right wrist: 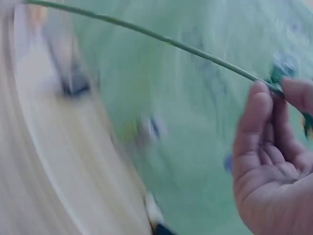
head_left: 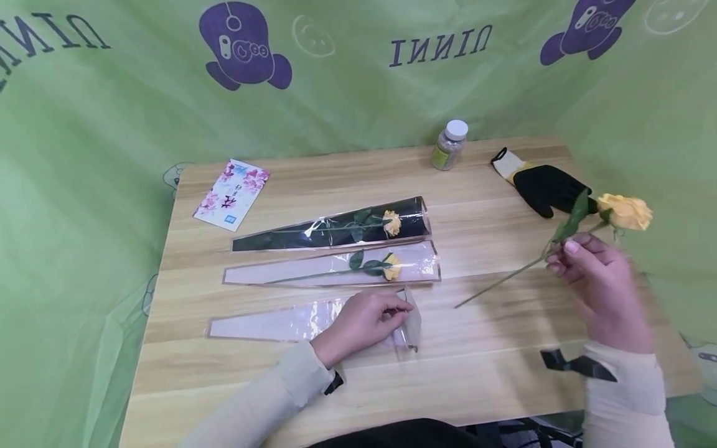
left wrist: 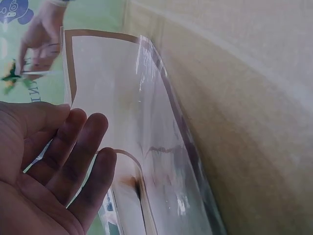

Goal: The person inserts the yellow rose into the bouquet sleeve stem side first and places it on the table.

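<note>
My left hand [head_left: 365,320] pinches the open end of a pale, clear-fronted flower sleeve [head_left: 269,323] that lies nearest me on the table. In the left wrist view, thumb and forefinger hold the brown-bordered edge of this sleeve [left wrist: 115,83], with its mouth spread apart. At the right, my right hand [head_left: 607,289] holds a yellow rose [head_left: 624,211] above the table, its bloom to the right. Thumb and fingertips pinch the green stem [right wrist: 166,39], whose bare end slants down leftward toward the sleeve, apart from it.
Two sleeves with a yellow rose inside lie farther back, a pale one [head_left: 313,274] and a black one [head_left: 291,236]. A floral card [head_left: 232,194], a white-capped bottle [head_left: 448,146] and a black glove [head_left: 546,186] lie or stand along the table's back. Green cloth [head_left: 358,106] hangs behind.
</note>
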The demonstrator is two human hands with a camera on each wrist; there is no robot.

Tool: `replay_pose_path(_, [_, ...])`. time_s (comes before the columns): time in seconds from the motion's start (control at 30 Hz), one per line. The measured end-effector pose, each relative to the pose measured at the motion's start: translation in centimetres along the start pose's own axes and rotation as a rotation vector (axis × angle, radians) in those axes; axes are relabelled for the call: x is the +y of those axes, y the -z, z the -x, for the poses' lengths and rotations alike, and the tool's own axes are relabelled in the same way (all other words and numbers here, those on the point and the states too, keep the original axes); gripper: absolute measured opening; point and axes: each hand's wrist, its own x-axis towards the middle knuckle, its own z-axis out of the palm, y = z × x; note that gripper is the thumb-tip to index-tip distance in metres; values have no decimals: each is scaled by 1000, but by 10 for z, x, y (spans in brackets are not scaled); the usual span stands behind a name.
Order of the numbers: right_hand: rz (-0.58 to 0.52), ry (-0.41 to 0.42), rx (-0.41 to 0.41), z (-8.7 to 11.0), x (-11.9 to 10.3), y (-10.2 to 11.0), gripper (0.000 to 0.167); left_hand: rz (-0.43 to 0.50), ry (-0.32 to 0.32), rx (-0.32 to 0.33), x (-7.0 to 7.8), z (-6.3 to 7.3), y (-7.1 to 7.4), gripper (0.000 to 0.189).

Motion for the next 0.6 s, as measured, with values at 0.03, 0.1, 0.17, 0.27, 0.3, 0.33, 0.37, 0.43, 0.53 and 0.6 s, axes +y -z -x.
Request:
replay_pose_path(0.03, [-72,22,-25,3,4,-9,24,-4,-7,7,0,-1,0,17])
replay_pose_path(0.1, [-197,60,-65,9,14,-23,26,-8,-21,20,0,-2,0,17])
replay_pose_path(0.17, [-212,112,-64,14,22,-36,24,-1,-35,28,0,-4,-1,17])
replay_pose_path(0.27, [-87,188,21,21,33,-47,17,22,-34,35,-2,-4,-2,17])
replay_pose_path(0.3, [-34,208,61,23,36,-49,14,33,-30,37,-3,-4,-2,17])
replay_pose_path(0.33, [26,223,99,24,39,-50,11,44,-27,38,-4,-4,-3,17])
replay_pose_path(0.37, [87,240,135,26,43,-51,8,54,-24,40,-4,-3,-3,17])
replay_pose_path(0.43, [187,274,201,29,49,-50,3,81,-23,44,-5,-3,-2,17])
replay_pose_path(0.53, [284,319,266,34,58,-50,13,108,-26,47,-6,-3,-2,17])
replay_pose_path(0.6, [304,326,278,38,65,-51,18,115,-26,48,-6,-3,-1,18])
